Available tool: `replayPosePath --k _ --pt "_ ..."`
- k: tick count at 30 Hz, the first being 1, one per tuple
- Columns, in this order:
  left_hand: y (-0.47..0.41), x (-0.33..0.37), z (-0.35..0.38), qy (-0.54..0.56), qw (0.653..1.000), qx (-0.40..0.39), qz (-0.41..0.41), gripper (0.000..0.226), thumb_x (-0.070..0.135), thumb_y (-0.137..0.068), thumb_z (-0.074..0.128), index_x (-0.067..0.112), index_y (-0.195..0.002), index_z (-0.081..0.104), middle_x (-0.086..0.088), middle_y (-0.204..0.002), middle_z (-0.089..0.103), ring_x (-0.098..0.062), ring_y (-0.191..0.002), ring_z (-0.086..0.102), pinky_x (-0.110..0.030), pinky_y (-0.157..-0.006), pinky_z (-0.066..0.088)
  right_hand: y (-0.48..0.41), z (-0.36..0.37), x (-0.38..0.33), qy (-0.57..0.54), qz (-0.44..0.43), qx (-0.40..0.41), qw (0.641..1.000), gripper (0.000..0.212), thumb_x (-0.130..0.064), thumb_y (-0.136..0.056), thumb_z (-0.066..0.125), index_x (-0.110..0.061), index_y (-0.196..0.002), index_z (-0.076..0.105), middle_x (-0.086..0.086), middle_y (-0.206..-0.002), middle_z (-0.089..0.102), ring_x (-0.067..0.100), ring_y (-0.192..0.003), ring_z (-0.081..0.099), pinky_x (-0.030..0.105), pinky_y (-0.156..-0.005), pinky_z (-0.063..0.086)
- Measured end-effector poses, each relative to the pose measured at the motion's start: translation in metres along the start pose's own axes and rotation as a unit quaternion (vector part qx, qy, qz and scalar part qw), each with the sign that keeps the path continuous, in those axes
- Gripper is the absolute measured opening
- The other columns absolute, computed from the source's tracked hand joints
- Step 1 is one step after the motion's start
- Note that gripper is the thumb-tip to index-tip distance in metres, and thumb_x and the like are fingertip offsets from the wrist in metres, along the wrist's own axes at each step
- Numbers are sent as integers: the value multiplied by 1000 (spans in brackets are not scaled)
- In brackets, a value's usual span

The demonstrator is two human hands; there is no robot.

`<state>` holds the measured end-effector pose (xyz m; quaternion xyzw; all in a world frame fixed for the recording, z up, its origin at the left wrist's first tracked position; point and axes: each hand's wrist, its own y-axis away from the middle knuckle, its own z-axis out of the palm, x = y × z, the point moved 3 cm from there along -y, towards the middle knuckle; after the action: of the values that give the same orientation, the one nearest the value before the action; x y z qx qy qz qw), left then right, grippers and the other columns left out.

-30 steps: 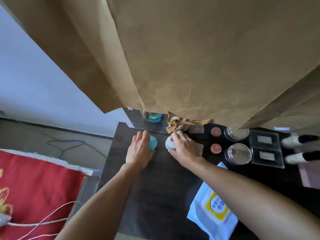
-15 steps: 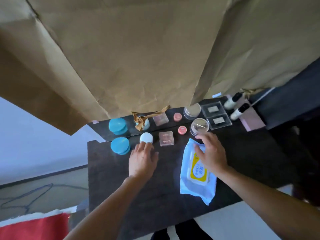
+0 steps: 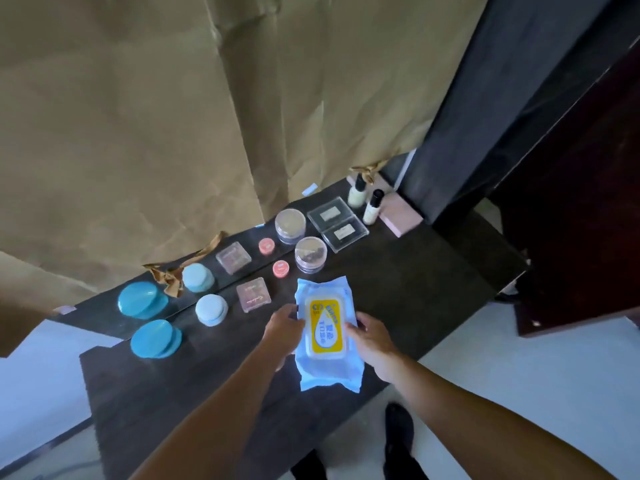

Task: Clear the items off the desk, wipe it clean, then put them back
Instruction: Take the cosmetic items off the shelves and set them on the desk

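wipes pack (image 3: pixel 330 374) lies by the worktop's (image 3: pixel 173 393) near edge. left hand (image 3: pixel 284 329) grips its left side, right hand (image 3: pixel 372 337) pinches the lid's (image 3: pixel 325 327) right rim. i'd pin the pack flat, lift slowly.

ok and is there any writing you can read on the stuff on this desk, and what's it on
No text here can be quoted with confidence.
wipes pack: blue print on its yellow label, blurred, unreadable.
pink compact: a script word on the lid, too small to read.
clear cases: one white label on each of the two, too small to read.
bottles: no text visible.
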<state>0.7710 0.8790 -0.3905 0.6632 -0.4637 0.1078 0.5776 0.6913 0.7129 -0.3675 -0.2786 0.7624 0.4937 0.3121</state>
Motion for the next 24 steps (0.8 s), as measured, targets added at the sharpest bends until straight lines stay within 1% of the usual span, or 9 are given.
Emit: replayPosePath --k 2,4,5,7,11,14,17,21,24 --pt "0 11 10 27 1000 -6 -2 24 18 -75 57 24 -96 66 -8 -93 70 -31 -88 69 -53 -75 58 -7 -15 -1 -4 -15 7 1000 9 -13 -89 56 -11 -93 64 11 -89 68 17 -79 59 27 -69 46" --pt "5 30 28 61 998 -16 0 21 16 -81 59 24 -100 64 -9 -97 69 -32 -91 68 -53 -75 58 -16 -40 -4 3 -23 18 1000 12 -13 -89 56 -2 -91 62 21 -92 66 15 -77 56 28 -68 43" --pt "5 40 39 77 997 -19 2 23 15 -83 59 25 -104 63 -9 -100 68 -31 -91 68 -53 -73 58 -21 -55 -7 7 -30 20 999 15 -13 -89 55 0 -93 61 22 -94 66 14 -76 54 27 -68 42" --pt "6 60 67 104 994 -26 6 29 15 -82 60 24 -110 60 -10 -101 66 -30 -92 68 -53 -72 58 -34 -91 -15 3 -41 20 999 14 -13 -90 56 -3 -96 63 17 -94 67 15 -78 57 26 -70 43" --pt "3 103 139 163 986 -35 -2 40 11 -83 60 20 -121 53 -13 -109 62 -32 -94 67 -52 -70 59 -71 -168 -25 6 -54 -9 998 9 -20 -87 64 -20 -96 65 0 -91 70 13 -82 66 22 -70 50" --pt "-3 130 191 185 982 -26 -19 38 8 -88 58 18 -124 50 -13 -111 62 -30 -96 67 -50 -73 58 -106 -218 -23 25 -58 -34 997 12 -24 -85 68 -23 -96 65 2 -95 72 15 -85 68 31 -78 55" --pt "-11 146 229 194 980 -7 -36 40 7 -87 57 15 -125 50 -10 -111 62 -29 -96 67 -53 -75 57 -135 -252 -19 56 -59 -60 995 19 -26 -83 69 -22 -101 64 5 -99 71 19 -90 68 39 -86 55" --pt "-16 154 263 192 980 24 -51 36 8 -84 56 15 -120 51 -12 -107 63 -32 -94 67 -56 -75 57 -162 -277 -11 94 -61 -87 990 27 -30 -82 68 -20 -107 63 4 -101 70 21 -93 67 44 -88 54" --pt "-18 151 281 192 980 22 -56 44 13 -80 56 17 -123 49 -11 -108 63 -31 -95 67 -56 -78 56 -175 -286 0 121 -69 -99 985 24 -30 -85 66 -20 -106 62 4 -101 69 23 -94 66 45 -87 53"
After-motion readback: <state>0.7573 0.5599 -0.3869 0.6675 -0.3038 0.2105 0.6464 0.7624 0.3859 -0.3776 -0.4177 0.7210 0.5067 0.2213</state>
